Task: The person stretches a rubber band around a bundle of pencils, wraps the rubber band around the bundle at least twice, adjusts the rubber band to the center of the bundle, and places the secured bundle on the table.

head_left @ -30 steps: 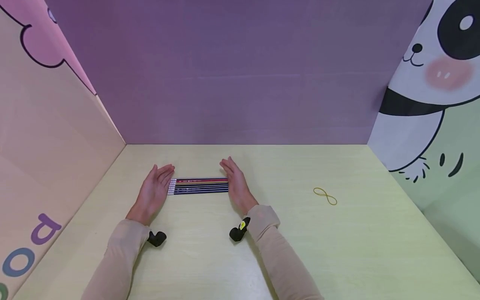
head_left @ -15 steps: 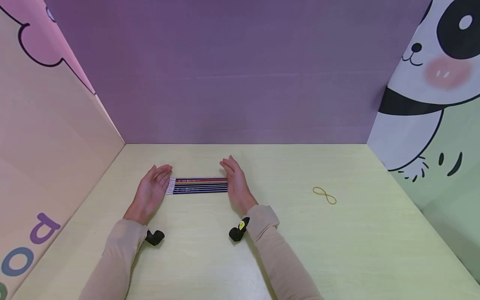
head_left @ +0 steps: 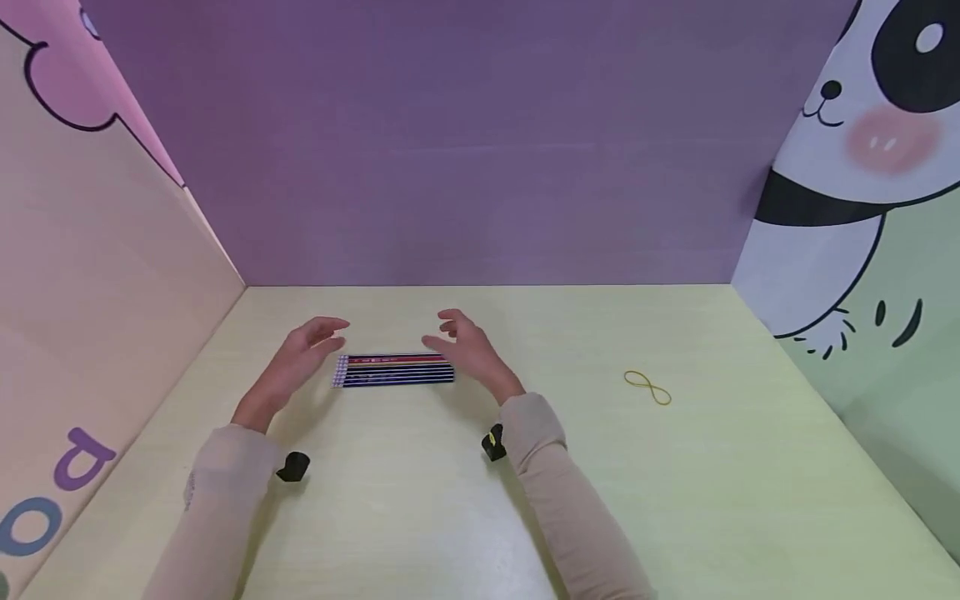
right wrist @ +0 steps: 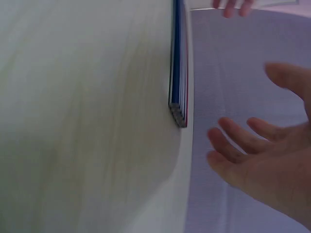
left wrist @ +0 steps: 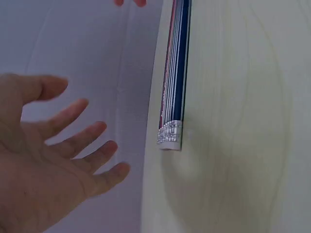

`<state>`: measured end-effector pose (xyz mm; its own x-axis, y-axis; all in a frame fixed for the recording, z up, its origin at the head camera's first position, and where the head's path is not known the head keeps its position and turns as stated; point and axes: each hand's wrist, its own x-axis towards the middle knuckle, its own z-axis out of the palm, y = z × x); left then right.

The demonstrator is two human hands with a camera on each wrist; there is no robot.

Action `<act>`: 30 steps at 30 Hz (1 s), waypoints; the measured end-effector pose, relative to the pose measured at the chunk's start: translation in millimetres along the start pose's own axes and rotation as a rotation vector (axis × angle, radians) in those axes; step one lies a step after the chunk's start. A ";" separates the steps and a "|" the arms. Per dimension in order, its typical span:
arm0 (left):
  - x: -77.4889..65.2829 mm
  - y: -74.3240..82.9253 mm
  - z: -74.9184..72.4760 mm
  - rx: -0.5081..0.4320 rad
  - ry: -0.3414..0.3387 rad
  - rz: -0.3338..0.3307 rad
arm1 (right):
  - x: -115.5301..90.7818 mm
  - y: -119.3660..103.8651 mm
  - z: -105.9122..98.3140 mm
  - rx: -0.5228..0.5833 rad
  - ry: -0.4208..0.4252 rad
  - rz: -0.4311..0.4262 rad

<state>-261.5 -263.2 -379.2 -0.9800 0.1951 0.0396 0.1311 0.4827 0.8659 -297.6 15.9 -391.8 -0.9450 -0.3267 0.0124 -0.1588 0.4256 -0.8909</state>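
Several pencils (head_left: 397,371) lie side by side in a flat, even row on the table, mostly dark blue with a red and a yellowish one toward the back. Their white eraser ends with silvery bands (left wrist: 170,136) point left, and their flat grey ends (right wrist: 178,116) point right. My left hand (head_left: 303,358) is raised just off the eraser ends, fingers loosely bent and holding nothing. Over the other end hovers my right hand (head_left: 472,350), fingers spread and relaxed, its thumb overlapping the pencils in the head view.
A yellow rubber band (head_left: 648,388), twisted into a figure eight, lies on the pale wooden table (head_left: 720,500) to the right. A purple wall (head_left: 480,150) closes off the back, and printed panels stand on both sides.
Both hands have lifted away from the ends of the pencils, and their flat upright palms have loosened into bent fingers. The pencils and the rubber band stay where they were.
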 end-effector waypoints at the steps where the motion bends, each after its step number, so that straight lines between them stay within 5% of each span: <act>1: 0.4 2.6 1.9 0.083 -0.031 0.014 | -0.4 -1.0 0.8 -0.109 -0.042 -0.003; 6: 2.4 4.2 17.2 0.373 -0.123 0.107 | -2.6 -5.3 7.3 -0.555 -0.196 -0.061; 11: 5.4 -0.1 31.7 0.642 -0.164 0.099 | -2.5 -4.4 17.3 -0.782 -0.268 -0.132; 18: 7.7 2.8 37.1 0.779 -0.204 0.063 | 2.2 -6.4 25.3 -0.897 -0.238 -0.123; 30: 15.5 3.4 35.7 0.822 -0.240 0.036 | 10.6 -5.8 28.1 -0.946 -0.209 -0.099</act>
<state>-270.9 -228.1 -393.5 -0.9268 0.3534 -0.1268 0.3199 0.9201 0.2261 -298.6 -13.8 -399.2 -0.8598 -0.5019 -0.0943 -0.4852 0.8604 -0.1560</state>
